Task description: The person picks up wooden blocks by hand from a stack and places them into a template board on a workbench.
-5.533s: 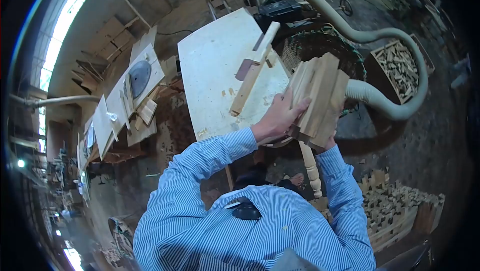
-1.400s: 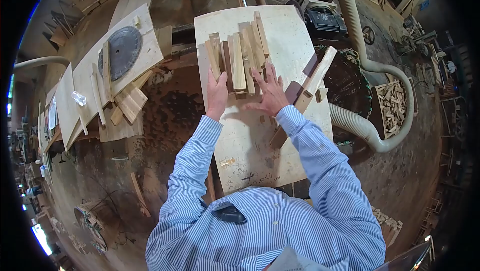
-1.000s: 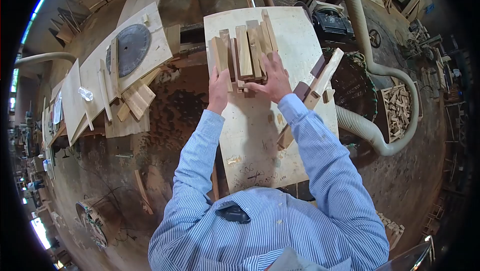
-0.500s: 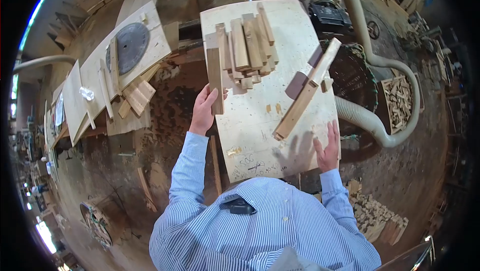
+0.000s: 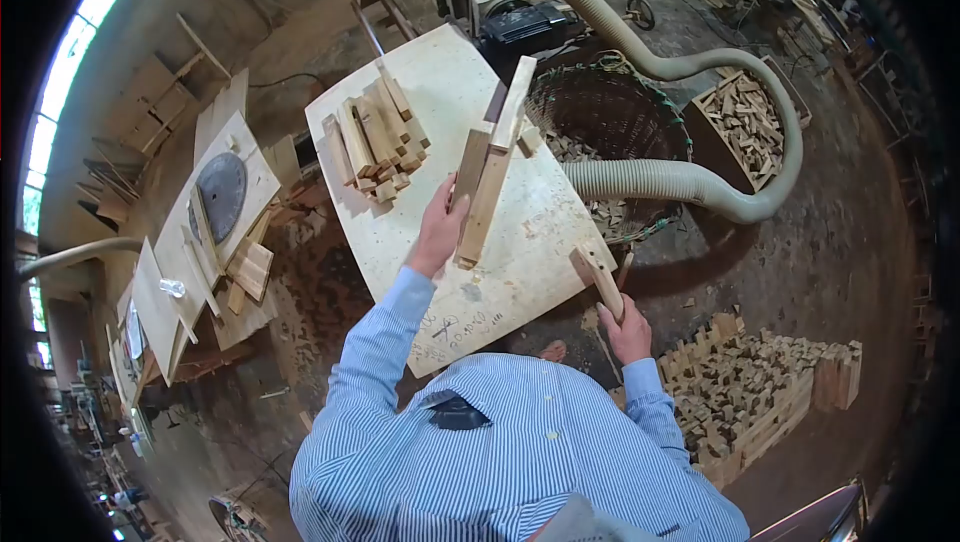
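A wooden rail (image 5: 486, 210) stands between left grip (image 5: 438, 230) and basket (image 5: 655, 112)

The left arm (image 5: 375, 357) is stretching out ahead of the torso (image 5: 520, 432) and slanting inward, its wrist (image 5: 422, 267) lying almost in line. Well forward of the torso, the left hand (image 5: 438, 227) is gripping. The right arm (image 5: 665, 422) is bending alongside the torso's right flank, while the right hand (image 5: 628, 332) is gripping just ahead of that side, its thumb (image 5: 605, 315) pointing forward.
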Demonstrator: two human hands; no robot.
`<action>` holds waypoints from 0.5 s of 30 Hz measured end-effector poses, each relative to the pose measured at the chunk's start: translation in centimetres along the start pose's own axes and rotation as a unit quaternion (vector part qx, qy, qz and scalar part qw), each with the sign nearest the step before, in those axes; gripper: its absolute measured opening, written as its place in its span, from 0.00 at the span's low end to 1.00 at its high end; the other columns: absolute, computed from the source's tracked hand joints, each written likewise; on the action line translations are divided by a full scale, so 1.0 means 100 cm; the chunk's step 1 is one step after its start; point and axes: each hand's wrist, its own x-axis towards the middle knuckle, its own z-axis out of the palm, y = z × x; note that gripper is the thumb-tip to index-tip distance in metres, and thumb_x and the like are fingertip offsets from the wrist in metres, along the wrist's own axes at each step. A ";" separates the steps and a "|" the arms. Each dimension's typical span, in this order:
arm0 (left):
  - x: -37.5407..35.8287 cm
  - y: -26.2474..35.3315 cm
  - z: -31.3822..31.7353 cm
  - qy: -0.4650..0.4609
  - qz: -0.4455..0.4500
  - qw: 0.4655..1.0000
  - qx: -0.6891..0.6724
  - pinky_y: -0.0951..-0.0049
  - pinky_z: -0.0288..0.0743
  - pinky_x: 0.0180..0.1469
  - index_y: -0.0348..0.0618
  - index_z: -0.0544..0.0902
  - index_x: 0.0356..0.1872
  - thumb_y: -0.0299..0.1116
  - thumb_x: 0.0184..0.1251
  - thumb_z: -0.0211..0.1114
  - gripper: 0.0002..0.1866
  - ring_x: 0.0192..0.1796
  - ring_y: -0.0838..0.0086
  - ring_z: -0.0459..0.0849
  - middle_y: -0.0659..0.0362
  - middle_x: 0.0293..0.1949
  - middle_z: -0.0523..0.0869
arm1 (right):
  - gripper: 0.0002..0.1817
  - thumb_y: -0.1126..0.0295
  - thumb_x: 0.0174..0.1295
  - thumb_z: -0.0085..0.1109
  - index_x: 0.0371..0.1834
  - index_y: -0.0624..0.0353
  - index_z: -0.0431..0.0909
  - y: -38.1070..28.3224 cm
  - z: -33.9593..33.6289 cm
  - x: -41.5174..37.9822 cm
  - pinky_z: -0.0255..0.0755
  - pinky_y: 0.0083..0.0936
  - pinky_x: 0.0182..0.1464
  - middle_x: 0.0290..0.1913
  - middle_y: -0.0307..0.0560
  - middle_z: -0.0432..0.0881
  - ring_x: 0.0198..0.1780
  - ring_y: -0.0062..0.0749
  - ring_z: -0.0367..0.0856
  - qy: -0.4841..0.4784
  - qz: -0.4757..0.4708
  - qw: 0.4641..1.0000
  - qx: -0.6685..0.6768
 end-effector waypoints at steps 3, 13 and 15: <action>0.053 -0.017 0.019 0.053 0.052 0.993 0.093 0.70 0.79 0.65 0.35 0.72 0.78 0.31 0.85 0.58 0.25 0.62 0.71 0.85 0.52 0.64 0.86 | 0.30 0.39 0.71 0.65 0.54 0.58 0.81 0.001 -0.008 0.011 0.81 0.55 0.51 0.45 0.66 0.90 0.49 0.66 0.89 -0.103 0.085 0.991 -0.032; 0.209 -0.051 0.034 0.127 0.026 0.955 0.265 0.55 0.76 0.70 0.35 0.80 0.70 0.39 0.78 0.59 0.26 0.66 0.46 0.84 0.37 0.63 0.86 | 0.31 0.35 0.69 0.64 0.45 0.57 0.82 -0.012 -0.004 0.011 0.82 0.57 0.46 0.38 0.64 0.90 0.43 0.66 0.90 -0.057 0.097 0.992 -0.065; 0.217 -0.043 0.038 0.084 -0.005 0.951 0.297 0.51 0.77 0.67 0.41 0.83 0.68 0.39 0.78 0.58 0.23 0.65 0.45 0.84 0.37 0.64 0.86 | 0.31 0.35 0.69 0.65 0.45 0.57 0.83 -0.013 -0.004 0.010 0.82 0.56 0.46 0.37 0.64 0.90 0.42 0.65 0.90 -0.058 0.106 0.989 -0.082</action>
